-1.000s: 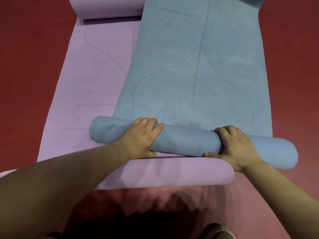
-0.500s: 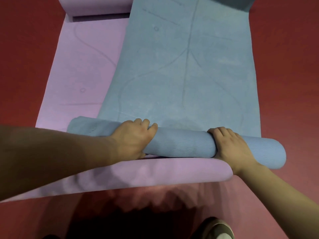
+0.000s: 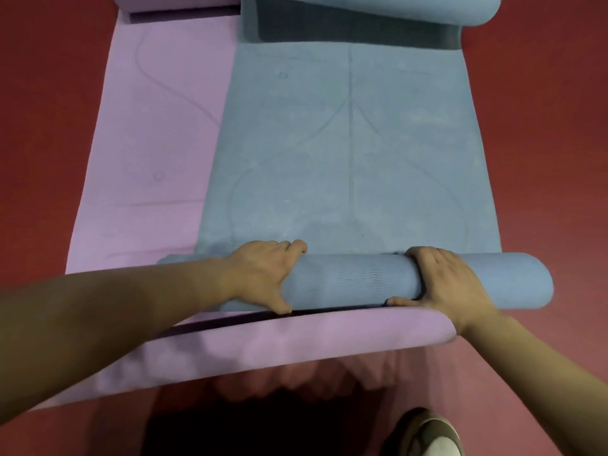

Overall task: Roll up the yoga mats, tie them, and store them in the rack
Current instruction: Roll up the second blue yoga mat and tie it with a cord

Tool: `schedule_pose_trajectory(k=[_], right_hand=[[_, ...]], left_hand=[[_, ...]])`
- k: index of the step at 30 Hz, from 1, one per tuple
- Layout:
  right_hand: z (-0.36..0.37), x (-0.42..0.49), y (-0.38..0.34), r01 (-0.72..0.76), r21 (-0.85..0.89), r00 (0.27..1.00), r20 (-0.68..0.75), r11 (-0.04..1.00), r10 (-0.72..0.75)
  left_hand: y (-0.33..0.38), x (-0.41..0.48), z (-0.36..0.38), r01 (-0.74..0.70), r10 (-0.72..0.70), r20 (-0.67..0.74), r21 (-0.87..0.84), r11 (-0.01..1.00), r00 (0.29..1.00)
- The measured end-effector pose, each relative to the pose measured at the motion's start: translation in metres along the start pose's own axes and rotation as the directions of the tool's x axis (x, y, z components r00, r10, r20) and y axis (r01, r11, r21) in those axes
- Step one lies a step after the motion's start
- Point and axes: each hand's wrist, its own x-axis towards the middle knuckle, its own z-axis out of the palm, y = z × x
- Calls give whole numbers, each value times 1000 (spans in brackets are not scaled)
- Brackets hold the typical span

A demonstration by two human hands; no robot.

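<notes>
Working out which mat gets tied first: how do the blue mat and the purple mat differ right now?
The blue mat lies on top; the purple mat lies beneath it, showing along the left side. The blue mat's near end is a tight roll under the left hand and right hand; the purple mat's near end only curls up a little. Both carry curved guide lines and have a rolled far end.

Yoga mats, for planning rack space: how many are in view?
2: the blue mat, partly rolled, overlaps the purple mat on its left; more may lie out of frame.
</notes>
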Motion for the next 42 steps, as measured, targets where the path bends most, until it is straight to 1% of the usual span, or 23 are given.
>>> schedule_pose_trajectory(k=[1,2,4,5,7,8,11,13,17,19,20,22,25,30,33,36,38,40,41,42], right_hand=[[1,-1,0,7,4,1000,-15,1000,-7],[2,-2,1,12,6,999,-32,1000,-11],[3,-4,1,17,3,999,-52,1000,-17],[4,-4,1,19,-3,999,-50,1000,-19],[3,-3,0,19,-23,999,-44,1000,-20],[2,-2,-1,19,-42,999,-43,999,-21],[3,0,-5,7,-107,998,-59,994,-13],[4,2,-10,-2,-117,996,-85,993,-8],[8,3,-17,4,-157,994,-103,988,-21],[7,6,-16,-1,-167,996,-87,986,-14],[6,9,-15,0,-175,997,-72,985,-13],[4,13,-13,3,-186,998,-58,983,-14],[-1,16,-11,11,-157,995,-93,987,-26],[-4,9,-9,23,-156,999,-38,987,-29],[-4,8,-9,12,-116,1000,8,993,-11],[-4,8,-9,-10,-85,1000,-5,996,9],[-3,9,-11,-32,-109,999,-5,994,32],[-4,12,-14,-58,-160,997,47,985,66],[-6,14,-15,-70,-173,995,63,982,82],[-6,15,-15,-79,-176,994,64,981,92]], left_hand=[[-1,-2,0,-20,21,-46,11,1000,999],[-1,-5,3,-54,62,-137,66,996,989],[0,-14,13,-77,139,-312,201,976,940],[5,-20,20,-66,149,-384,221,973,911],[17,-30,35,-23,133,-474,232,973,871],[23,-31,39,10,114,-482,248,969,869],[31,-20,44,107,50,-453,314,943,890],[31,-15,40,137,20,-448,315,939,894],[22,-15,37,60,70,-484,249,967,872],[16,-12,33,42,70,-472,222,974,879],[13,-9,30,28,70,-451,208,978,890],[12,-6,18,15,52,-363,178,984,930],[14,-1,0,61,-21,-244,158,986,969],[11,1,-6,50,-42,-156,49,998,987],[2,7,-12,36,-38,-99,-22,999,994],[-6,16,-22,21,-21,-5,-118,993,1000],[-9,20,-30,11,-3,47,-165,986,999],[-10,23,-30,10,-3,60,-113,994,998],[-8,20,-27,12,-10,37,-45,999,999],[-6,14,-22,9,-9,-32,22,1000,999]])
